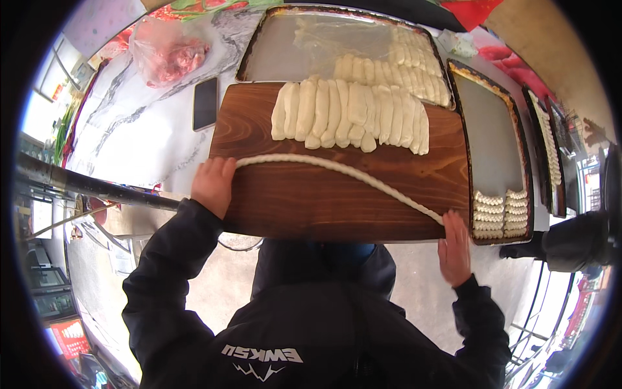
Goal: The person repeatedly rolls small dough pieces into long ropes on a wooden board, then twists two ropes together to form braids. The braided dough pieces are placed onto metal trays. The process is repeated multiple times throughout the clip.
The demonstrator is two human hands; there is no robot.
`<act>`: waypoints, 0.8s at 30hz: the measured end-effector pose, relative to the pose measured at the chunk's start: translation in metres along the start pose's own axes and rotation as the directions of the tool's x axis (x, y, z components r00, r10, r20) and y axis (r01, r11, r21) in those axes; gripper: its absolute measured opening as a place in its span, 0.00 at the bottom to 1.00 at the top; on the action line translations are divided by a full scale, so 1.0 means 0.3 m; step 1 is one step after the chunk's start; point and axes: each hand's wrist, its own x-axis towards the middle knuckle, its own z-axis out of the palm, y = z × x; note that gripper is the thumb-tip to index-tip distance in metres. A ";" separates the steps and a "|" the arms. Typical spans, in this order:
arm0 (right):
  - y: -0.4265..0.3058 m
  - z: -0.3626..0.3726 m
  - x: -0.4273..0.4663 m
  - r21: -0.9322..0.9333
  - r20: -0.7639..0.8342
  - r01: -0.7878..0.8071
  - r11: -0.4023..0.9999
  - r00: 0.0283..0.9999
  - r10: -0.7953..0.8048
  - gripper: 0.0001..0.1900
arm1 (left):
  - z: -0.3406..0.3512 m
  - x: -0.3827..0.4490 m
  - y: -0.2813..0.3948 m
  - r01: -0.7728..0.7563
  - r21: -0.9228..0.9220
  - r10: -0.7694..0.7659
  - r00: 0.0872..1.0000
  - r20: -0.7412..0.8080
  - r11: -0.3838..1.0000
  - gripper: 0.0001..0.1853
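A long twisted dough rope arcs across a dark wooden board in front of me. Its left end runs under the fingers of my left hand, at the board's left edge. My right hand has the other end near the board's front right corner, its fingers laid over the dough. The tips of both ends are hidden by my fingers. Toward the back of the board lies a row of pale dough strips, pressed side by side, with a small dough piece at its front.
Behind the board, a large tray holds more dough strips partly under plastic film. A narrower tray on the right carries braided dough pieces. A phone and a bag of raw meat rest on the marble-patterned table.
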 end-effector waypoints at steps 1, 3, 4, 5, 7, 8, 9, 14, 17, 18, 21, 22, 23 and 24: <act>-0.004 -0.007 0.027 0.014 -0.024 0.079 0.997 0.997 -0.079 0.30 | 0.019 0.000 -0.006 0.155 0.050 -0.160 0.976 0.145 0.987 0.18; 0.064 0.003 0.114 -0.119 0.092 -0.027 0.993 0.995 0.038 0.32 | 0.025 0.003 0.005 0.134 -0.146 -0.167 0.955 -0.244 0.980 0.19; 0.117 0.018 0.153 -0.090 0.028 -0.046 0.995 0.998 0.049 0.32 | 0.004 0.002 0.024 0.203 -0.074 -0.214 0.957 -0.196 0.976 0.27; 0.178 0.037 0.182 -0.041 -0.051 -0.086 0.995 0.995 0.084 0.33 | -0.021 0.012 0.051 0.157 -0.091 -0.170 0.972 -0.160 0.983 0.29; 0.272 0.084 0.161 0.008 -0.105 -0.108 0.994 0.989 0.109 0.23 | -0.122 -0.030 0.144 -0.043 -0.115 0.022 0.985 -0.174 0.992 0.32; 0.304 0.104 0.121 0.087 -0.061 -0.090 0.992 0.994 0.095 0.19 | -0.191 -0.070 0.190 -0.105 -0.238 0.069 0.986 -0.153 0.966 0.32; 0.336 0.122 0.087 0.161 -0.036 -0.093 0.983 0.994 0.100 0.16 | -0.255 -0.118 0.235 -0.205 -0.359 0.168 0.977 -0.134 0.910 0.31; 0.363 0.156 0.025 0.138 -0.093 -0.103 0.985 0.989 0.116 0.08 | -0.292 -0.066 0.204 -0.548 -0.152 0.512 0.830 -0.220 0.823 0.26; 0.254 0.103 0.043 0.170 -0.144 -0.139 0.976 0.976 0.164 0.06 | -0.118 0.035 0.053 -0.092 -0.169 0.073 0.991 -0.115 0.981 0.23; 0.185 0.080 0.018 0.103 -0.153 -0.164 0.981 0.972 0.179 0.05 | -0.064 0.002 0.031 -0.127 -0.112 0.114 0.986 -0.120 0.986 0.23; 0.019 0.008 -0.028 0.069 -0.081 0.006 0.998 0.997 -0.001 0.21 | 0.028 -0.023 -0.031 -0.192 0.038 0.196 0.958 -0.212 0.981 0.19; 0.010 -0.001 0.004 0.036 -0.011 -0.031 0.999 0.999 0.031 0.25 | 0.036 -0.016 -0.043 -0.010 0.025 0.011 1.000 -0.012 1.000 0.13; 0.001 -0.009 0.011 0.039 -0.030 0.063 0.997 0.998 -0.062 0.28 | 0.023 -0.017 -0.033 0.096 0.086 -0.108 0.982 0.155 0.992 0.08; 0.023 -0.006 0.046 -0.013 0.046 0.014 1.000 0.999 -0.013 0.29 | 0.010 0.000 -0.024 0.131 -0.042 -0.131 0.991 -0.003 0.991 0.06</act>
